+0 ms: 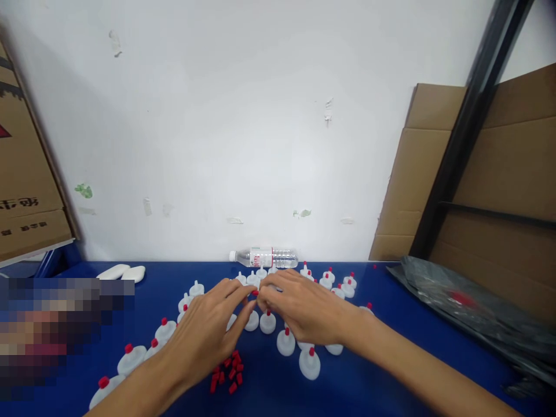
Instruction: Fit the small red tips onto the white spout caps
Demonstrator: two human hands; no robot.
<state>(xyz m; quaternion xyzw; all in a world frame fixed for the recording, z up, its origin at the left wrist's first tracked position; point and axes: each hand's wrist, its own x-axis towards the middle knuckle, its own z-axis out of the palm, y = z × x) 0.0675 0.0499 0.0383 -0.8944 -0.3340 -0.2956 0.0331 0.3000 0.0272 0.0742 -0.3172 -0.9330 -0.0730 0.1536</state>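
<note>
Toward the far edge of the desk (pixel 269 388), the left hand (pixel 211 317) and right hand (pixel 302 304) meet, each grip narrow, at a red cap (pixel 255 293), whose holder I cannot tell; capping seems the step, next needing a firm press; around stand white spouted lids (pixel 310 366)

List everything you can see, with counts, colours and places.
Table: one, blue, foreground
Wall: one, white, behind table
Nozzle pieces: many, white, some red-capped, across table
Loose caps: about a dozen, red, front, centre-left
Bottle: one, clear, white-capped, lying along wall
Oblong objects: two, white, back left
Cardboard pieces: several, brown, left and right
Plastic bag: at least one, dark, right
Post: one, dark, right
Pixelated patch: one, mixed, left
Left hand: one, bare, centre
Right hand: one, bare, centre
</note>
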